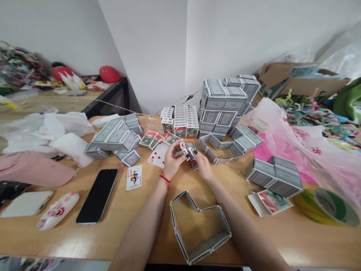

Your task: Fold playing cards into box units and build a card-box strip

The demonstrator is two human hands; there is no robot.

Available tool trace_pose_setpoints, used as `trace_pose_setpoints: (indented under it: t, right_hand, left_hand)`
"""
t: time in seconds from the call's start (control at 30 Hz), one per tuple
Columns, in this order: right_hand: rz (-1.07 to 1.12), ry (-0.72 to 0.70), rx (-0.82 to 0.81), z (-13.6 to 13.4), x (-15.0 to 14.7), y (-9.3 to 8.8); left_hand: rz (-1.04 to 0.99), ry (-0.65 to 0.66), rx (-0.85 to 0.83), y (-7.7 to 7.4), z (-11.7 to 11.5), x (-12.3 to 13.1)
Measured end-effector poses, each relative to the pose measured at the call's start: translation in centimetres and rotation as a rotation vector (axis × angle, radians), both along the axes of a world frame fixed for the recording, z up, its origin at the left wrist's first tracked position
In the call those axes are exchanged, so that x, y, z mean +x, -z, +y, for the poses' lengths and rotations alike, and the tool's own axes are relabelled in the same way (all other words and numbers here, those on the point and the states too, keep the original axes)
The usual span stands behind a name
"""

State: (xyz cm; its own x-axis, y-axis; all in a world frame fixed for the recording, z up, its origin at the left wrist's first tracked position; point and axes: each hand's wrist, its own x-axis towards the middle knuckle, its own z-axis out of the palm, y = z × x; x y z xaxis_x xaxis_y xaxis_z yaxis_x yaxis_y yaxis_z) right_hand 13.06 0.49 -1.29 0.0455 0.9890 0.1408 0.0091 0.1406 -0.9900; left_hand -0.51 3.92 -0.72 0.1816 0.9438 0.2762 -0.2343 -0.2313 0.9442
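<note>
My left hand (173, 159) and my right hand (202, 163) meet over the middle of the table, both closed on small folded playing cards (189, 152). Fingers cover much of these cards, so their exact shape is hard to make out. Between my forearms lies a heart-shaped frame (182, 248) built from folded grey-backed cards. Left of my left hand are loose playing cards (158, 154), the seven or so of hearts uppermost, and a joker card (134, 177). Just beyond my hands sit several card boxes (148, 139).
Rows of card boxes (179, 120) stand at the back. Folded-card structures rise right (222, 101) and left (113, 133). A phone (97, 195), white mouse-like object (58, 210) and pink pouch (36, 168) lie left. An opened card box (270, 202) and tape roll (327, 207) lie right.
</note>
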Motion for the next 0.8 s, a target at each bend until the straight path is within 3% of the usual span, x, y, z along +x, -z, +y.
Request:
trace_pose_setpoints:
  t: [0.17, 0.37, 0.53, 0.67, 0.8]
  right_hand:
    - [-0.038, 0.052, 0.060, -0.06, 0.36, -0.21]
    - [-0.055, 0.124, 0.060, 0.21, 0.56, 0.40]
    - [-0.092, 0.192, 0.115, 0.38, 0.36, 0.59]
    - [-0.136, 0.187, 0.162, 0.44, 0.20, 0.61]
    - [-0.153, 0.182, 0.160, 0.47, 0.15, 0.69]
  left_hand:
    - [0.256, 0.024, 0.143, 0.48, -0.57, 0.12]
    - [0.413, -0.124, 0.273, 0.89, -0.14, 0.06]
    - [0.573, -0.131, 0.377, 0.67, -0.20, 0.20]
    - [0.741, -0.126, 0.475, 0.59, -0.56, 0.47]
    - [0.787, -0.150, 0.531, 0.70, -0.72, 0.57]
